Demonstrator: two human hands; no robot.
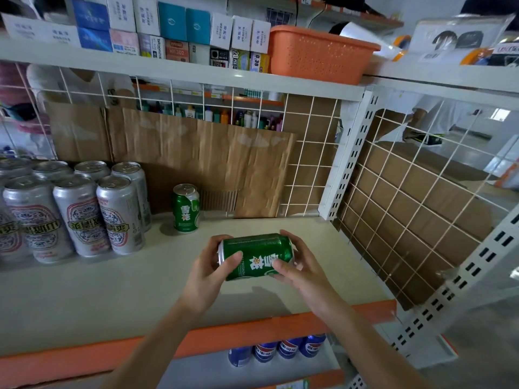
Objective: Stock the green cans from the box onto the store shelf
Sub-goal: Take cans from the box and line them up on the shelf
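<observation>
Currently: one green can (257, 256), on its side, held just above the shelf (84, 290) front; left grip (207, 276) and right grip (300, 273) curled round its ends. Behind, a second green can (186, 208) stands upright near the silver cans (78, 214).

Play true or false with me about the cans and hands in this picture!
1. The left hand and the right hand hold the sideways green can together. True.
2. The standing green can is upright on the shelf. True.
3. The silver cans stand right of the standing green can. False: they stand left of it.
4. The basket up top is blue. False: it is orange.
5. The blue cans sit lower than the green ones. True.
</observation>
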